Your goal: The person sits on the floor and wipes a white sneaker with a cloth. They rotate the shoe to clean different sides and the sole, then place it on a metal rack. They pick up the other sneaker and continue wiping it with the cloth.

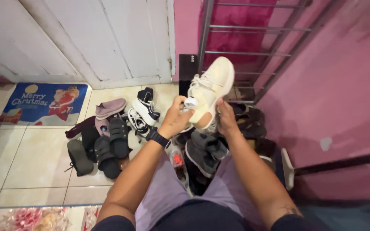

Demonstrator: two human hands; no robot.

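Note:
Both my hands hold a cream-white lace-up sneaker (209, 90) up in front of me, toe pointing up and away. My left hand (176, 117), with a black watch on the wrist, grips the heel and opening on the left side. My right hand (227, 119) holds the sole side near the heel. The sneaker hangs in front of a grey metal shoe rack (253, 53) by the pink wall. Below my hands lie grey sneakers (205, 149) on the floor.
A heap of shoes covers the tiled floor at left: black sandals (108, 147), a mauve slip-on (110, 108), black-and-white sneakers (144, 109). A blue festive doormat (43, 102) lies before a white door (120, 38). Dark shoes (249, 119) sit low on the rack.

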